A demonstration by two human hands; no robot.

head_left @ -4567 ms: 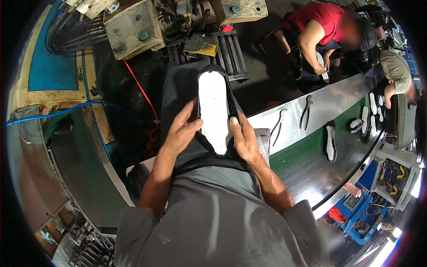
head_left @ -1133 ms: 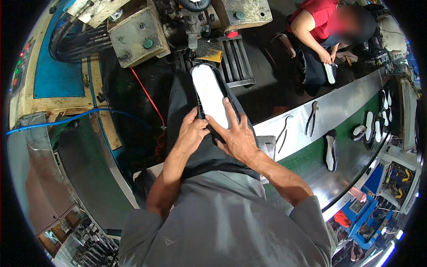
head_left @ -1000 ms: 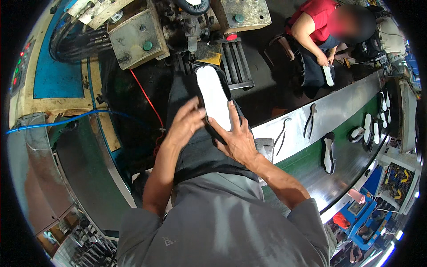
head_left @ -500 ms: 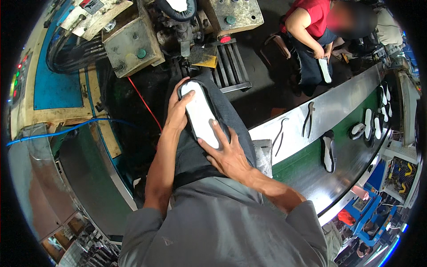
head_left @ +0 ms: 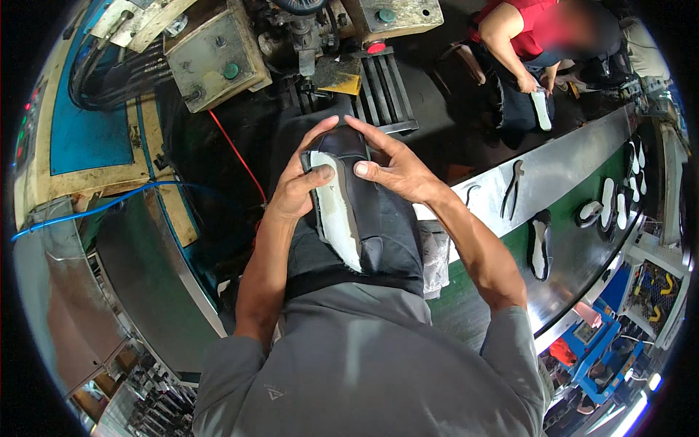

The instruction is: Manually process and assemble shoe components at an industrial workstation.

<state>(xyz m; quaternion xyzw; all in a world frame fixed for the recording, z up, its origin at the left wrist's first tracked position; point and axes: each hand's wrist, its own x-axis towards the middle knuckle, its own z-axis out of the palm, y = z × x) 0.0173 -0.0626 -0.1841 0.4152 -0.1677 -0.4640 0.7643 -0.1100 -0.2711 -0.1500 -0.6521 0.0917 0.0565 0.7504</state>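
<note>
A black shoe upper with a white insole (head_left: 342,207) lies on its side over my lap, toe pointing away from me. My left hand (head_left: 306,178) grips its left edge, thumb pressed on the white insole. My right hand (head_left: 389,164) holds the toe end from the right, fingers curled over the black upper. Both hands are closed on the shoe, in front of a grimy press machine (head_left: 291,44).
A metal conveyor table (head_left: 561,175) curves along my right, carrying pliers (head_left: 513,186), a black shoe with white sole (head_left: 539,244) and several white soles (head_left: 619,200). Another person in a red shirt (head_left: 539,29) sits beyond it. A blue hose (head_left: 87,211) runs at left.
The shoe has turned from sole-up to lying on its side, showing more black upper. My right hand moved from the heel end up to the toe; my left hand shifted to the side edge.
</note>
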